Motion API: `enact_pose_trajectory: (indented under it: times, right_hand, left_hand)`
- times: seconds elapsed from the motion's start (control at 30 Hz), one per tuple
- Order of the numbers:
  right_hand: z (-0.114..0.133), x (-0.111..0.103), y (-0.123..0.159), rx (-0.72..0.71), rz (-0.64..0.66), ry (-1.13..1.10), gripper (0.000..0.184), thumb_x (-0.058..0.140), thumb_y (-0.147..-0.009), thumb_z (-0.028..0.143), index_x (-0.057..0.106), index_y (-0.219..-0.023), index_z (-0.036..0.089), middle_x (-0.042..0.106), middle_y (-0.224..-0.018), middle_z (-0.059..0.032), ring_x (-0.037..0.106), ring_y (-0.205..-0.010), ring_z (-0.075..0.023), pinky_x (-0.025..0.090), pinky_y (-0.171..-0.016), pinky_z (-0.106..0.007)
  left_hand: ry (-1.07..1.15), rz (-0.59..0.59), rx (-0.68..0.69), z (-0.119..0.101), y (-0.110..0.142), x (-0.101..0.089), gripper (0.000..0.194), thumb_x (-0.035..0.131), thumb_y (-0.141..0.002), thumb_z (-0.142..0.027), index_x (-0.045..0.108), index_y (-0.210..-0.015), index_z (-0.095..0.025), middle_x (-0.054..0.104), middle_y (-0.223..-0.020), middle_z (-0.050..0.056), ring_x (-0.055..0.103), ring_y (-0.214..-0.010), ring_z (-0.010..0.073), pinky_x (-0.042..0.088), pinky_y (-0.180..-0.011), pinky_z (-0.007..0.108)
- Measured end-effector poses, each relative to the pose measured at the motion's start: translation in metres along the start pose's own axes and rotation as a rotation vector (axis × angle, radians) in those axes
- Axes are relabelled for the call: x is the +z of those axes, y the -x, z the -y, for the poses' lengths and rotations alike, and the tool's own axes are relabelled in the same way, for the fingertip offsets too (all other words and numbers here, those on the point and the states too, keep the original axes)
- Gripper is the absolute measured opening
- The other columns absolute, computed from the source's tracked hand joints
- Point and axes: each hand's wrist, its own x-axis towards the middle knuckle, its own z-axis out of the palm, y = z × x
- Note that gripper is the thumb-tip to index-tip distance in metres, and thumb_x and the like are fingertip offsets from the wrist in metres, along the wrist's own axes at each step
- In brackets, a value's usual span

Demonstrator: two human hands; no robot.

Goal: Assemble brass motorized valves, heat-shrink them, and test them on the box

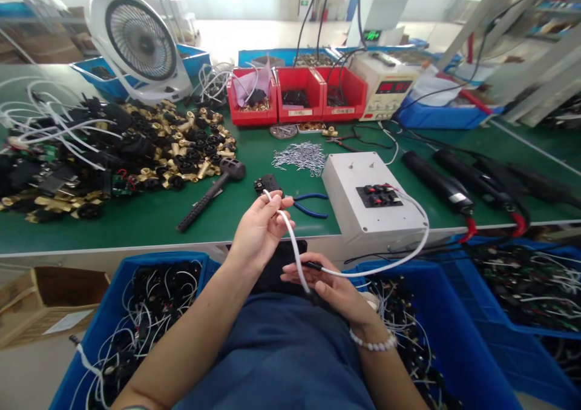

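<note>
And the left hand point(261, 225) is up at the table's point(254, 146) front edge, fingers pinching a white cable point(293, 240) that hangs below that edge! Right hand point(340, 292), lower down: fingers curled around a black connector point(313, 266), its white lead point(390, 267) looping to the grey switch box point(363, 216). 3 red bins point(299, 114) line up toward the far edge.

Left hand point(265, 222) pinching, right hand point(340, 289) seemingly curled
</note>
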Motion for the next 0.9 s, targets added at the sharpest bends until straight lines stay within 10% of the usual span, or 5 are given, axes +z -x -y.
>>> enact_pose_trajectory:
  times: [0.2,0.3,0.47,0.63,0.9]
  right_hand:
    - [0.007,0.0,0.013,-0.006,-0.146,-0.183,0.03,0.078,-0.091,0.041,0.058,-0.102,0.022,0.072,-0.082,0.0026,0.052,-0.036,-0.002,0.042,-0.039,-0.013]
    - [0.016,-0.001,0.016,-0.087,-0.291,-0.207,0.038,0.083,-0.084,0.047,0.058,-0.099,0.023,0.07,-0.08,0.0038,0.049,-0.036,-0.0009,0.05,-0.046,-0.017]
    - [0.024,0.006,0.008,-0.135,-0.348,-0.165,0.04,0.089,-0.078,0.038,0.058,-0.099,0.023,0.074,-0.088,0.0006,0.065,-0.057,-0.0068,0.055,-0.056,-0.018]
    - [0.032,0.022,-0.001,-0.239,-0.444,-0.056,0.033,0.086,-0.082,0.031,0.058,-0.098,0.024,0.076,-0.09,0.0027,0.064,-0.057,-0.0044,0.056,-0.061,-0.017]
    - [0.042,0.032,0.002,-0.288,-0.58,0.159,0.034,0.075,-0.091,0.049,0.064,-0.117,0.029,0.077,-0.096,-0.0013,0.07,-0.067,-0.0132,0.063,-0.073,-0.033]
  left_hand:
    - [-0.295,0.028,0.094,-0.009,0.002,-0.03,0.004,0.057,-0.092,-0.014,0.057,-0.096,-0.013,0.062,-0.064,-0.004,0.048,-0.04,0.0052,0.046,-0.043,0.018]
    - [-0.747,-0.001,0.223,-0.019,0.006,-0.064,0.028,0.067,-0.084,-0.033,0.059,-0.103,-0.014,0.064,-0.072,-0.001,0.054,-0.048,0.011,0.046,-0.047,0.024]
    - [-1.399,-0.152,0.884,-0.008,0.034,-0.074,0.043,0.069,-0.084,-0.04,0.062,-0.121,-0.017,0.067,-0.124,0.015,0.064,-0.122,0.0325,0.051,-0.109,0.052]
    - [-1.485,0.471,0.778,0.02,0.066,-0.044,0.021,0.07,-0.093,-0.04,0.072,-0.104,-0.023,0.08,-0.1,0.005,0.076,-0.095,0.0255,0.04,-0.122,0.053]
    - [-1.363,0.398,0.687,0.024,0.073,-0.033,0.012,0.065,-0.096,-0.022,0.07,-0.107,-0.022,0.076,-0.089,0.001,0.072,-0.074,0.0148,0.057,-0.068,0.022]
